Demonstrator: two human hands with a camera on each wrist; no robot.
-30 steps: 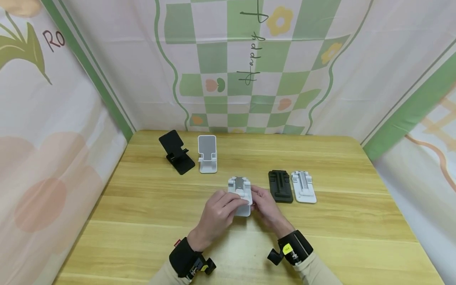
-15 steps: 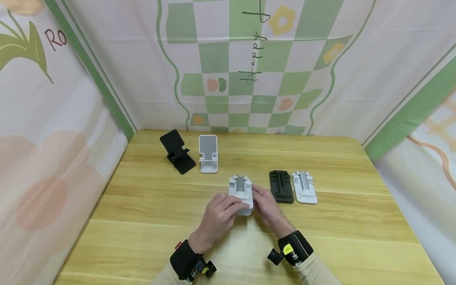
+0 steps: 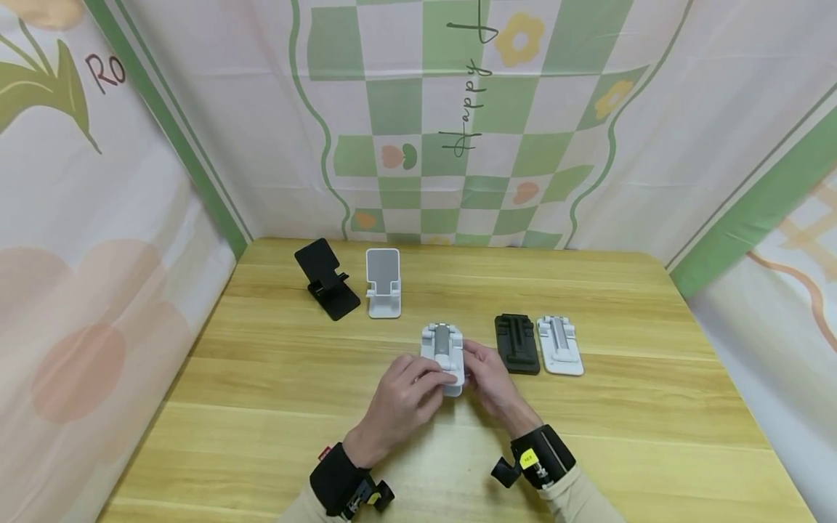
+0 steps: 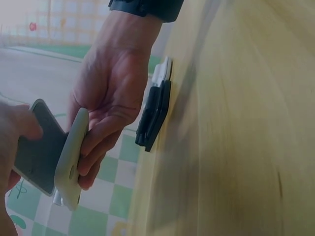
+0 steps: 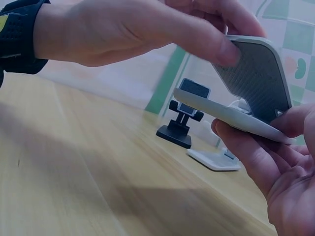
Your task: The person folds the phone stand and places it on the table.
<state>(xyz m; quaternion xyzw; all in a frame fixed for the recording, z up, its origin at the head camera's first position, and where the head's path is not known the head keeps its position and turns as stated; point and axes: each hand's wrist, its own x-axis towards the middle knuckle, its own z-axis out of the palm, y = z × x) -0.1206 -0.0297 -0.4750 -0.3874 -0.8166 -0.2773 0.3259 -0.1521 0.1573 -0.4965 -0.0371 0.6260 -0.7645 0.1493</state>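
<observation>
Both hands hold a white folding phone stand (image 3: 442, 356) above the middle of the table, its two panels spread apart at an angle. My left hand (image 3: 400, 396) pinches one panel (image 5: 258, 73), thumb on its grey pad and fingers behind it. My right hand (image 3: 492, 381) grips the other white panel (image 4: 71, 160) near the hinge, fingers curled along its outer side. Right of that hand lie a black folded phone stand (image 3: 517, 343) and a white folded one (image 3: 560, 345). The left fingers partly cover the held stand in the head view.
Toward the back left stand an unfolded black phone stand (image 3: 327, 280) and an unfolded white one (image 3: 383, 283). They rest on a wooden table (image 3: 261, 407). A printed curtain (image 3: 445, 109) hangs behind the table's far edge.
The held stand's two panels have tilted slightly, so less of the lower one shows past the upper one. Both hands keep their hold; the other stands rest where they were.
</observation>
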